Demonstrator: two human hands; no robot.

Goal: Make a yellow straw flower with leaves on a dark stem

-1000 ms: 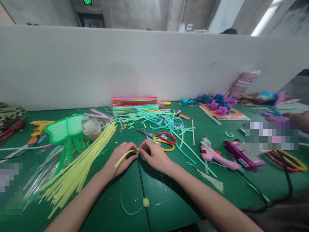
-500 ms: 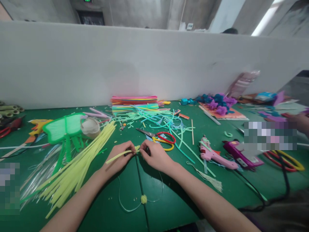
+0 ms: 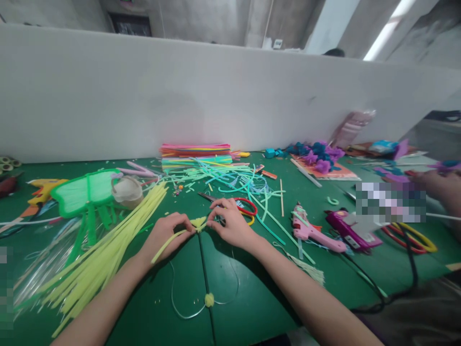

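Observation:
Both hands meet around a small folded yellow pipe cleaner (image 3: 198,222) above the middle of the table. My left hand (image 3: 166,236) pinches its left side, and a loose tail of it runs back over the hand toward the wrist. With thumb and index finger, my right hand (image 3: 231,225) grips the right side, its other fingers raised. Closer to me lies a yellow fuzzy ball (image 3: 209,300) on a clear thin cord (image 3: 180,313). Left of my left hand is a bundle of yellow pipe cleaners (image 3: 108,257). Scissors (image 3: 250,205) with red and yellow handles are partly hidden behind my right hand.
A pink glue gun (image 3: 313,234) and a purple glue gun (image 3: 351,230) lie at right, near another person's hand (image 3: 441,190). Cut pipe cleaners (image 3: 230,173) are scattered behind my hands. A green winged shape (image 3: 88,192) lies left, before a white partition (image 3: 201,96).
The folded part of the yellow pipe cleaner shows more openly between my hands. My right hand's fingers have lifted and spread. The whole view has shifted slightly.

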